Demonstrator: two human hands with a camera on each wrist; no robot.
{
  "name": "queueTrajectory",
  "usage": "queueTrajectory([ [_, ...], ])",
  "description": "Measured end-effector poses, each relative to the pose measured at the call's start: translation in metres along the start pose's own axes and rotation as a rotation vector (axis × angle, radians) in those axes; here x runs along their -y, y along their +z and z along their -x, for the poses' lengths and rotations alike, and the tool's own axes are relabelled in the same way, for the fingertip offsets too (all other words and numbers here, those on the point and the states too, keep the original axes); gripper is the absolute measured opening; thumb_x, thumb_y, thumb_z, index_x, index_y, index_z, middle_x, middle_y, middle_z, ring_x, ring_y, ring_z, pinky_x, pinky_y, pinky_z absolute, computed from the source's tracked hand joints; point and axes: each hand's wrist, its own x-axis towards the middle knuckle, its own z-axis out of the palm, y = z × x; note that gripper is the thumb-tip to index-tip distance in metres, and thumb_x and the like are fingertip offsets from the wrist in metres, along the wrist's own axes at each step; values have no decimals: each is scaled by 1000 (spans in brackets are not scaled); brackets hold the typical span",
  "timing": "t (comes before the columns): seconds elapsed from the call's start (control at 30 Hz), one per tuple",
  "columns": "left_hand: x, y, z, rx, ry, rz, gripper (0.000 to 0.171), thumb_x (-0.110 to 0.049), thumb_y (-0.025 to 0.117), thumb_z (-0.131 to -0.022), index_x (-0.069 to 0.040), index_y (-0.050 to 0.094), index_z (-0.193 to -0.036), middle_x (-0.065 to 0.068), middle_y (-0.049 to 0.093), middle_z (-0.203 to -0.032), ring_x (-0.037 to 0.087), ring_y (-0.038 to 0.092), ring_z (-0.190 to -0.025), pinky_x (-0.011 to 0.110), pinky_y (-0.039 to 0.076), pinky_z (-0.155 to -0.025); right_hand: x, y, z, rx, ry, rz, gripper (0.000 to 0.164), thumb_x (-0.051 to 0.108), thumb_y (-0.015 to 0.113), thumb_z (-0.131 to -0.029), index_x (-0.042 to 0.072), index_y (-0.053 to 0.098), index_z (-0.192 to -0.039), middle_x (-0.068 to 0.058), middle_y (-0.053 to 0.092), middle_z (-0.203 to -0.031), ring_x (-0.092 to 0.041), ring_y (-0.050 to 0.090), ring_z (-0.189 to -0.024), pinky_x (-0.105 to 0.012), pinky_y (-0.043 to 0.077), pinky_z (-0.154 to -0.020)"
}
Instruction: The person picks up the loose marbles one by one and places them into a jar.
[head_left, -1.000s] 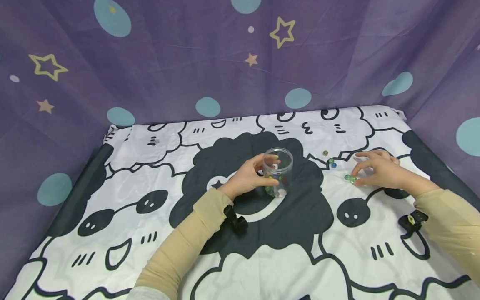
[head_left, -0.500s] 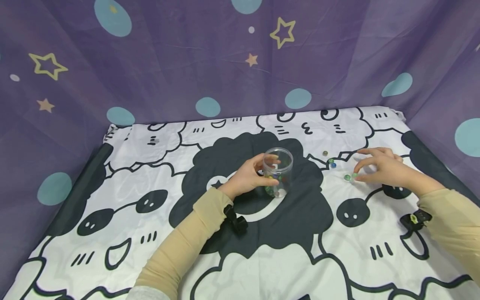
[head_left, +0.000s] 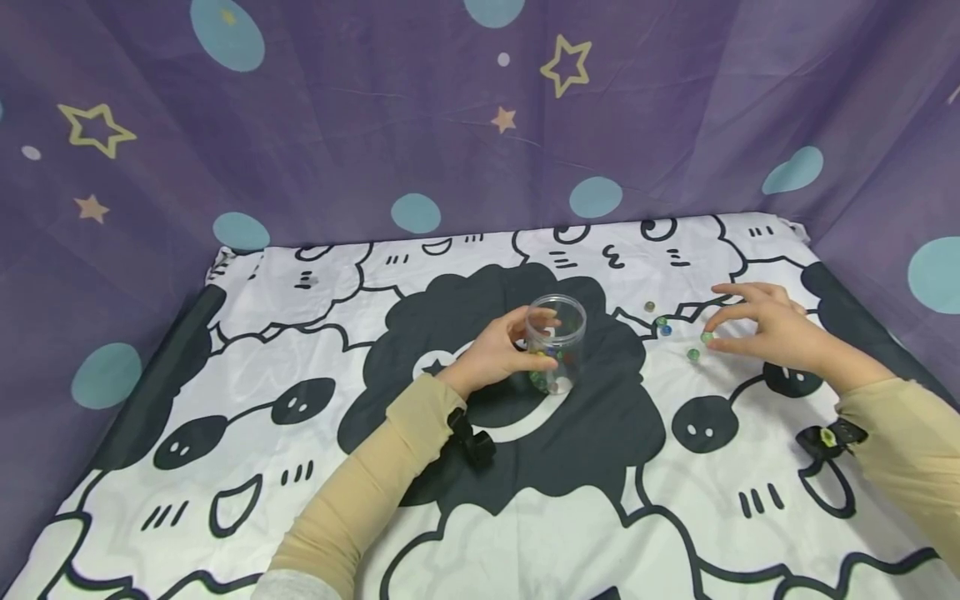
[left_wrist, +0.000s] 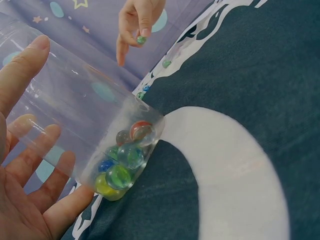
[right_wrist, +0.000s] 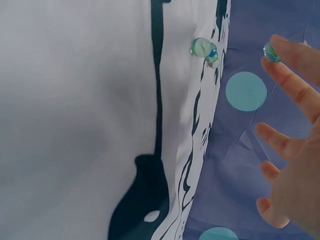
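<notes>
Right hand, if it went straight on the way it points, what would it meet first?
Probably the blue marble, ahead of the right hand in the head view, though the hand looks raised and may clear it.

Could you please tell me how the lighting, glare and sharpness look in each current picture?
Head view: soft, fairly even light, though the loose marbles are too small for fine detail; left wrist view: pale glints on the clear jar, with the marbles inside readable; right wrist view: dimmer, the white cloth looking grey with soft shading.
</notes>
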Motion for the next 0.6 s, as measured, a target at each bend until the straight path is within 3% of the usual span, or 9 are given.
queueTrajectory([
  [0.6,0,0,0,-3,1,5,58,-5,76,-79,-12,52,-131,7,55,-134,23,49,-123,42,40,-100,21,-4,-3,-132,0,-139,17,11,77,-77,6,72,-92,-23,38,-141,-55,20,-125,-70,15,-90],
])
